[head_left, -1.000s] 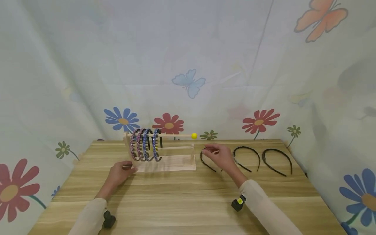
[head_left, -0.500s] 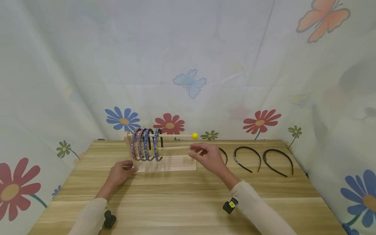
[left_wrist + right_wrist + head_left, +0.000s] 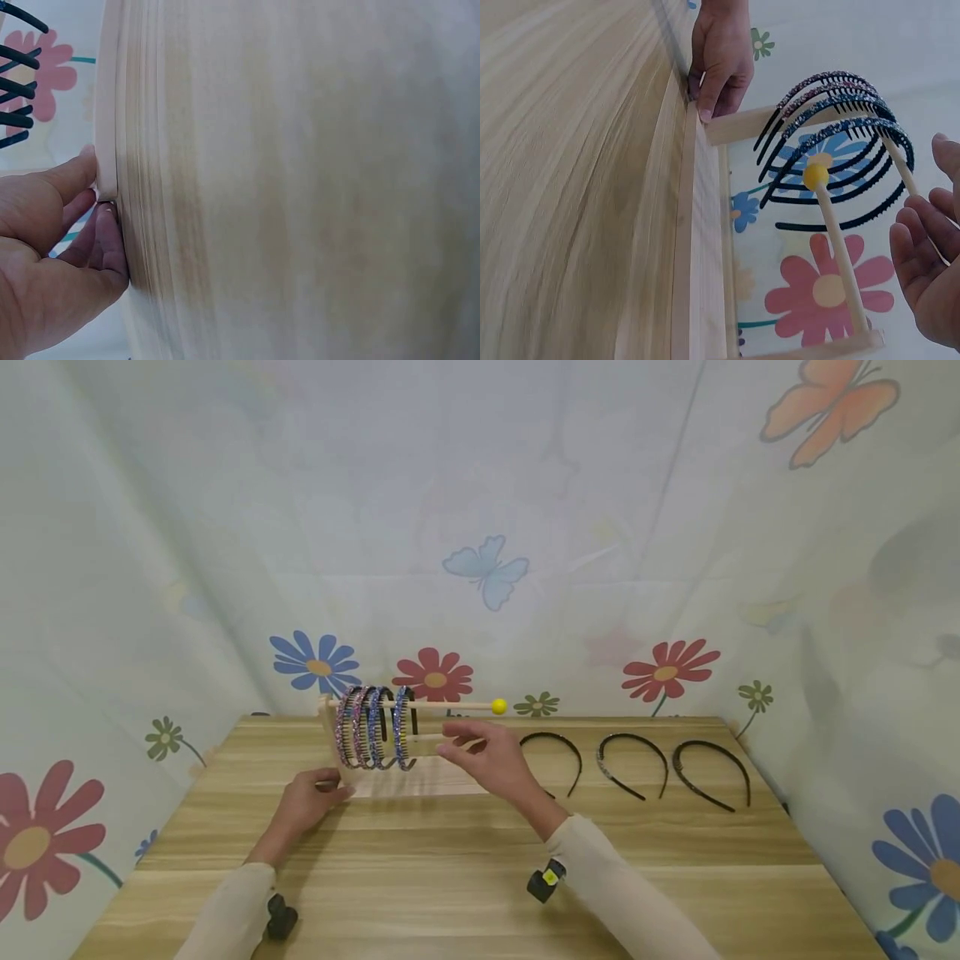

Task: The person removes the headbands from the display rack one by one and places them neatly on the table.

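Note:
A wooden headband stand (image 3: pixel 375 787) has a top rod (image 3: pixel 457 705) tipped with a yellow ball (image 3: pixel 498 706). Several glittery toothed headbands (image 3: pixel 375 727), pink at the left and blue to their right, hang on that rod. My left hand (image 3: pixel 310 797) pinches the left end of the stand's base, thumb on top, as the left wrist view shows with the base (image 3: pixel 107 97) between thumb and fingers. Holding nothing, my right hand (image 3: pixel 487 760) is beside the lower rod, its fingers (image 3: pixel 930 225) reaching toward the hanging headbands, overlapping the stand's right part in the head view.
To the right, a black headband (image 3: pixel 573 760), a second headband (image 3: pixel 637 739) and a third headband (image 3: pixel 708 745) lie in a row on the wooden table (image 3: pixel 450 877). Behind the table hangs a backdrop (image 3: pixel 585 610) printed with flowers and butterflies.
My right hand has moved left from over the nearest loose headband to the stand, uncovering that headband on the table. My left hand stays at the base; the hanging headbands keep their places.

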Available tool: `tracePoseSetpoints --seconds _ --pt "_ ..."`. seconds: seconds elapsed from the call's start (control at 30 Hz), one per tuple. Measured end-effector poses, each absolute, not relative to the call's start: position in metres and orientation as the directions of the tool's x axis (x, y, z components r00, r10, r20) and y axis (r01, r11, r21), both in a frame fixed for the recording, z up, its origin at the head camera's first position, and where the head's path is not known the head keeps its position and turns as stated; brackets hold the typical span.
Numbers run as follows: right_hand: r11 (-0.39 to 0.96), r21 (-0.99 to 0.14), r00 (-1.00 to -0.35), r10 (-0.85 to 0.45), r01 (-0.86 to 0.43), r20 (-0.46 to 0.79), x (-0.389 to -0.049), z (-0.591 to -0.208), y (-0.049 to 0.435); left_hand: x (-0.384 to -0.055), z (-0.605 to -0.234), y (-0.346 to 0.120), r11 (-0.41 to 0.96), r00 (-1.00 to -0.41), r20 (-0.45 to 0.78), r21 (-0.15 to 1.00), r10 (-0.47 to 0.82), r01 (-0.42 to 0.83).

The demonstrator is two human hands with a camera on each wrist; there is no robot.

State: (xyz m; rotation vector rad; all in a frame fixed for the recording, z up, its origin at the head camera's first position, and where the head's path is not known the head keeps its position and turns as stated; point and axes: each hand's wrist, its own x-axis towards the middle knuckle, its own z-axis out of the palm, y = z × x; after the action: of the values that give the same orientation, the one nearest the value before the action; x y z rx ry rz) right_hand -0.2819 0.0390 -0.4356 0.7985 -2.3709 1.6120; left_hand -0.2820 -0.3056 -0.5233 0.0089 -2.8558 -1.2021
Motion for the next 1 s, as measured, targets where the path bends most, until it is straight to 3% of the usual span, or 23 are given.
tracePoseSetpoints --seconds 1.0 --pt "0.195 -0.885 -0.869 -0.364 -0.423 0.335 -0.287 -0.450 -0.021 -0.284 -0.526 -0.307 0.705 -0.999 0.048 0.709 -0.023 0.018"
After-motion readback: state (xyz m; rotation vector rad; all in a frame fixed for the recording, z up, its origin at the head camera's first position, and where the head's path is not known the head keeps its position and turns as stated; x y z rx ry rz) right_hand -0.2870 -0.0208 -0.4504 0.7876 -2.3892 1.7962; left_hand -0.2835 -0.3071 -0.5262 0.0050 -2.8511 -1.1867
